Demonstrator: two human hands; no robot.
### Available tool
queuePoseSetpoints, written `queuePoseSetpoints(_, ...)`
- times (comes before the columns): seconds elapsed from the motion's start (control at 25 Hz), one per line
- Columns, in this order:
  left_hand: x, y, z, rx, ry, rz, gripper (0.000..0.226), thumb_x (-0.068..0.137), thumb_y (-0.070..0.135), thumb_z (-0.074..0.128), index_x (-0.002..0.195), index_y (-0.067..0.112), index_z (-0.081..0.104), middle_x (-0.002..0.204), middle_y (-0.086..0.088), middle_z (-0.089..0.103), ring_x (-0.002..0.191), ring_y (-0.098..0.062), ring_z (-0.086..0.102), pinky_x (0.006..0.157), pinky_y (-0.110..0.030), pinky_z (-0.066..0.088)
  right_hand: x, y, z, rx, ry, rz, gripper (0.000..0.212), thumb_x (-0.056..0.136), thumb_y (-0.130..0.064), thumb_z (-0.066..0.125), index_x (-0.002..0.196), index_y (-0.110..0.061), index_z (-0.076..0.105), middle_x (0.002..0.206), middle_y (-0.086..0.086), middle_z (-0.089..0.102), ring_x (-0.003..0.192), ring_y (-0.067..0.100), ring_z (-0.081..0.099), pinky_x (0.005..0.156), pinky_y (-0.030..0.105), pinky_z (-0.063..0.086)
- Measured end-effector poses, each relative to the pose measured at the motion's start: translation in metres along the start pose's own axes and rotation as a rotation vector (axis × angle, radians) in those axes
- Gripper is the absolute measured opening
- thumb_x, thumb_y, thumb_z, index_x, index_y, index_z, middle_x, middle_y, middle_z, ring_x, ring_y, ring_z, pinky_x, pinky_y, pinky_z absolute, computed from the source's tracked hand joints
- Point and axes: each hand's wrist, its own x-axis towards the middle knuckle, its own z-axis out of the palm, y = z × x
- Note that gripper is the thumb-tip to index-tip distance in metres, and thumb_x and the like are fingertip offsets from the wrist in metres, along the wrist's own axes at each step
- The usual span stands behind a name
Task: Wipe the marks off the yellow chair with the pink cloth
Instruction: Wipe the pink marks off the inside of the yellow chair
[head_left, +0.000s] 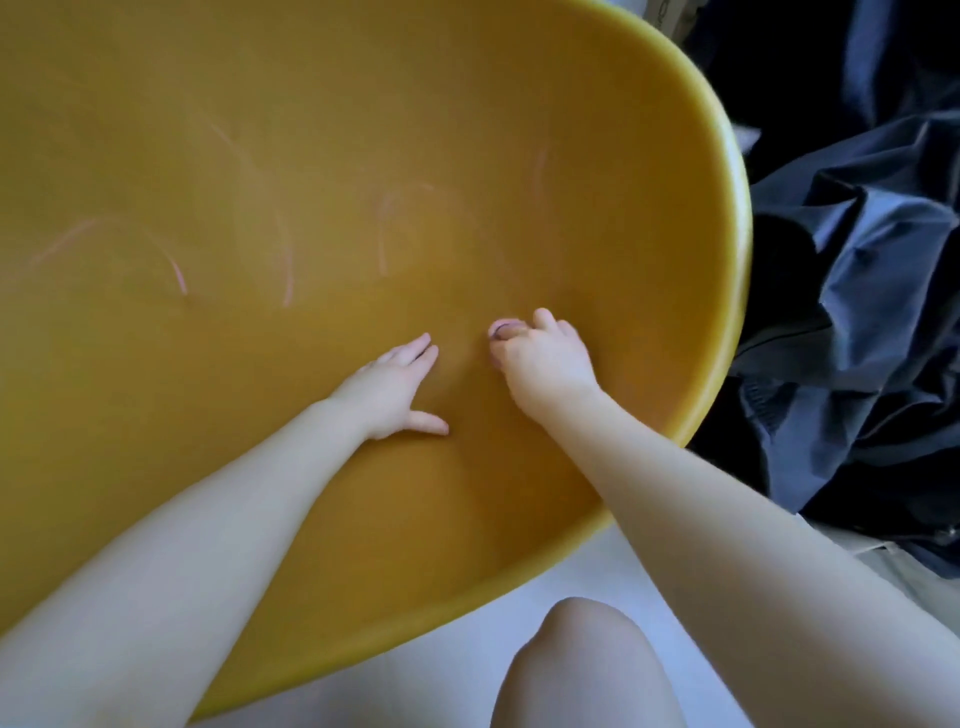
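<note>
1. Yellow chair (597, 130) fills the view from 9 to 2 o'clock; the seat surface is seen from above.
2. Pink marks (176, 270) are seen as faint arcs at 9–10 o'clock of the hands, with more strokes at 11–12 o'clock and one short one toward 1 o'clock. Nothing looks wiped yet.
3. Left hand (395, 387) is laid flat on the seat, fingers (415, 349) straight, thumb spread, nothing held. Used as a brace.
4. Right hand (545, 364) is curled on the seat just at 3 o'clock of the left. Something small and pinkish (503, 329) is pinched at the fingertips. Whether it is the pink cloth cannot be told; too little shows.
5. No spread-out cloth is seen anywhere in view.
6. Dark blue fabric (857, 286) is piled at 3 o'clock, off the chair.
7. Step in hand, as judged: first wipe to be started. Cloth should be opened to a wider pad, pressed flat, and drawn along each arc, nearest strokes first. Left hand should be kept planted so the seat is not shifted.
</note>
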Motion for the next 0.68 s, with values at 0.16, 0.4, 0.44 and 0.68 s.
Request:
queuePoseSetpoints(0.16, -0.002, -0.008, -0.002, 0.024, -0.080, 0.017, 0.116, 0.068, 0.054, 0.073, 0.150, 0.022, -0.002, 0.156, 0.012, -0.016, 0.146, -0.014, 0.000, 0.119, -0.033, 0.014, 0.026, 0.056, -0.038, -0.135, 0.195, 0.263, 0.038, 0.092, -0.001, 0.027, 0.123, -0.002, 0.050, 0.137, 0.016, 0.039, 0.117, 0.034, 0.034, 0.086, 0.040, 0.031)
queuePoseSetpoints(0.4, 0.000, -0.007, 0.000, 0.034, -0.065, 0.005, 0.122, 0.066, 0.051, 0.077, 0.150, 0.018, -0.005, 0.157, 0.009, -0.016, 0.146, -0.013, -0.001, 0.119, -0.029, 0.011, 0.020, -0.038, 0.021, 0.181, 0.017, 0.050, 0.039, 0.093, -0.011, 0.033, 0.132, -0.008, 0.041, 0.141, 0.006, 0.035, 0.117, 0.028, 0.034, 0.088, 0.030, 0.031)
queuePoseSetpoints(0.44, -0.001, -0.007, 0.001, 0.012, -0.065, -0.002, 0.122, 0.066, 0.049, 0.077, 0.150, 0.017, -0.005, 0.157, 0.008, -0.016, 0.146, -0.012, -0.001, 0.119, -0.029, 0.011, 0.018, -0.048, 0.027, 0.205, -0.011, 0.006, 0.039, 0.094, -0.013, 0.034, 0.133, -0.010, 0.041, 0.140, 0.004, 0.038, 0.116, 0.027, 0.034, 0.088, 0.029, 0.031)
queuePoseSetpoints(0.68, -0.008, -0.007, 0.003, 0.037, -0.043, 0.000, 0.114, 0.072, 0.054, 0.069, 0.150, 0.015, -0.004, 0.157, 0.004, -0.017, 0.146, -0.012, -0.003, 0.116, -0.023, 0.003, 0.053, 0.027, -0.011, 0.030, 0.114, 0.069, 0.036, 0.093, -0.007, 0.031, 0.124, -0.008, 0.049, 0.137, 0.009, 0.041, 0.118, 0.031, 0.033, 0.087, 0.034, 0.030)
